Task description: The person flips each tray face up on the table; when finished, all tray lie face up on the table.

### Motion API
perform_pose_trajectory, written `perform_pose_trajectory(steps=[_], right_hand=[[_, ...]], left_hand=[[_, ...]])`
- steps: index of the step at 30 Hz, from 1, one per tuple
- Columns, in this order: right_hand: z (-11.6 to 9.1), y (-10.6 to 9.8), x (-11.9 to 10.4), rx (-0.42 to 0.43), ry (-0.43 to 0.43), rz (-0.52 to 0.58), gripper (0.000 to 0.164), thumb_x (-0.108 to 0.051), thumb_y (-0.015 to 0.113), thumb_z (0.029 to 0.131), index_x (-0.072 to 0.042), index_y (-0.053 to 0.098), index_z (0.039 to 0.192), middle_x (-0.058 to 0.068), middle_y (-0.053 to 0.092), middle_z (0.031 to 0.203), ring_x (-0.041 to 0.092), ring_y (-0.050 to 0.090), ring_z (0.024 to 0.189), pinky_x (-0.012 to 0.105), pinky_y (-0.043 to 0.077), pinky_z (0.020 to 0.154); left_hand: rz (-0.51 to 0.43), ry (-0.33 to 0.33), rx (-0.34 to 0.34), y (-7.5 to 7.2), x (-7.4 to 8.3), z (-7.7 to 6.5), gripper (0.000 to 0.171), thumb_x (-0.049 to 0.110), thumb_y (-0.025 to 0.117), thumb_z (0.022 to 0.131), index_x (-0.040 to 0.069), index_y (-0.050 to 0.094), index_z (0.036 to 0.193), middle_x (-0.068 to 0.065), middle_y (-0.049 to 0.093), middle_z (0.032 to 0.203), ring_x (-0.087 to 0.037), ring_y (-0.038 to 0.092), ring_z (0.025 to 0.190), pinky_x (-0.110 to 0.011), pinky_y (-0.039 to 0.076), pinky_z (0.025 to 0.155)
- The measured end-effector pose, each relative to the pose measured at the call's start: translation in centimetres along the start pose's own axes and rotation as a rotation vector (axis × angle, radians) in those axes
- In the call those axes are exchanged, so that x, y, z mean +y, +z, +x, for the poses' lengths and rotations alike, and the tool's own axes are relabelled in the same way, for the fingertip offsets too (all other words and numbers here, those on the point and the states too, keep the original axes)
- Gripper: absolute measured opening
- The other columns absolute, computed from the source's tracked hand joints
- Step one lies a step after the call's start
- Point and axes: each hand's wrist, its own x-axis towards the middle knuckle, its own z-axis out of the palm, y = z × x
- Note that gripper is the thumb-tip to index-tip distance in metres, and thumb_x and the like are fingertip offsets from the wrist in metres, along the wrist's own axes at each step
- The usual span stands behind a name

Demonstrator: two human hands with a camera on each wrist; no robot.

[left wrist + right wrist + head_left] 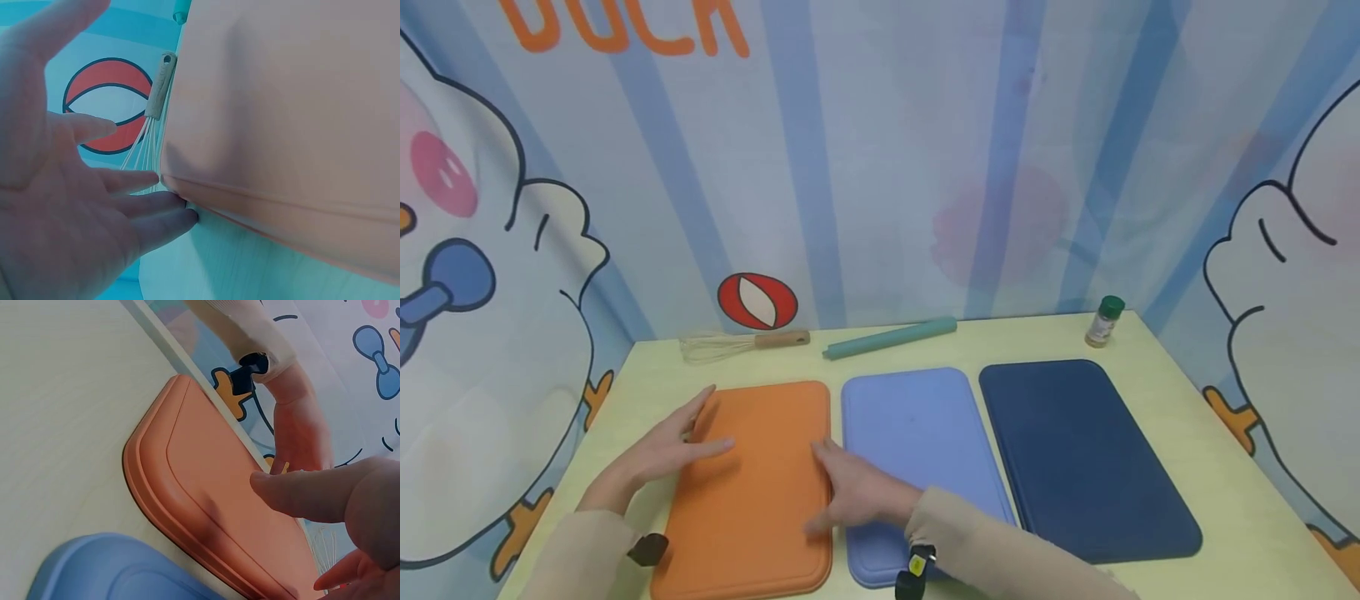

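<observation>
An orange rectangular board [752, 492] with rounded corners lies on the table, leftmost of three such boards. My left hand [662, 446] is at its upper left, thumb reaching over the surface and fingers spread. In the left wrist view, the fingertips [178, 219] come right to the board's edge. On the other side, my right hand [861, 487] spans the board's right edge, thumb and fingers parted and relaxed. The right wrist view puts the thumb [306, 494] above the orange board [206, 475]. Part of the light blue board [917, 425] is hidden beneath my right forearm.
A navy board [1082, 458] lies on the right. Along the back of the pale yellow table [1030, 337] are a whisk [745, 342] with a wooden handle, a green rolling pin [891, 337] and a green-capped spice jar [1103, 322]. A printed curtain [887, 167] hangs behind.
</observation>
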Motion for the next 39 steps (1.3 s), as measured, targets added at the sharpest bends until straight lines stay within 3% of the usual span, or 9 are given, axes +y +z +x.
perform_pose_trajectory(steps=[5,13,21,32,39], right_hand=[[0.1,0.1,0.1,0.005,0.003,-0.021,0.114,-0.025,0.095,0.078,-0.002,0.026,0.166,0.022,0.016,0.173,0.034,0.018,0.160,0.045,0.023,0.129],[0.0,0.2,0.1,0.003,0.000,-0.035,0.114,-0.024,0.096,0.077,-0.002,0.027,0.166,0.023,0.015,0.173,0.035,0.020,0.160,0.045,0.024,0.128],[0.0,0.2,0.1,0.003,-0.007,-0.035,0.114,-0.024,0.096,0.077,-0.002,0.028,0.165,0.023,0.016,0.173,0.035,0.020,0.160,0.045,0.024,0.128],[-0.1,0.0,-0.1,0.001,-0.013,-0.025,0.114,-0.025,0.097,0.076,-0.003,0.029,0.165,0.023,0.018,0.173,0.034,0.021,0.159,0.044,0.026,0.128],[-0.1,0.0,-0.1,0.007,-0.023,-0.014,0.114,-0.025,0.097,0.076,-0.004,0.028,0.165,0.023,0.016,0.173,0.034,0.020,0.160,0.043,0.024,0.128]], left_hand=[[-0.024,0.042,0.005,0.0,-0.1,0.1,0.105,0.036,0.077,0.096,0.003,0.009,0.168,-0.032,0.010,0.171,-0.067,0.019,0.147,-0.079,0.026,0.114],[-0.094,-0.028,0.000,-0.2,-0.1,-0.2,0.103,0.037,0.076,0.096,0.013,0.009,0.170,-0.035,0.018,0.167,-0.063,0.021,0.148,-0.079,0.028,0.113],[-0.108,-0.047,0.017,-0.7,0.1,-0.5,0.106,0.036,0.079,0.095,0.016,0.008,0.171,-0.035,0.026,0.163,-0.062,0.029,0.145,-0.077,0.034,0.111],[-0.137,-0.007,0.037,-1.3,0.1,-0.8,0.104,0.029,0.082,0.093,0.016,0.013,0.171,-0.035,0.031,0.161,-0.060,0.032,0.145,-0.074,0.038,0.110],[-0.155,0.059,0.036,-2.4,-0.3,-1.2,0.095,0.021,0.083,0.092,0.010,0.026,0.167,-0.033,0.034,0.162,-0.060,0.036,0.143,-0.069,0.046,0.106]])
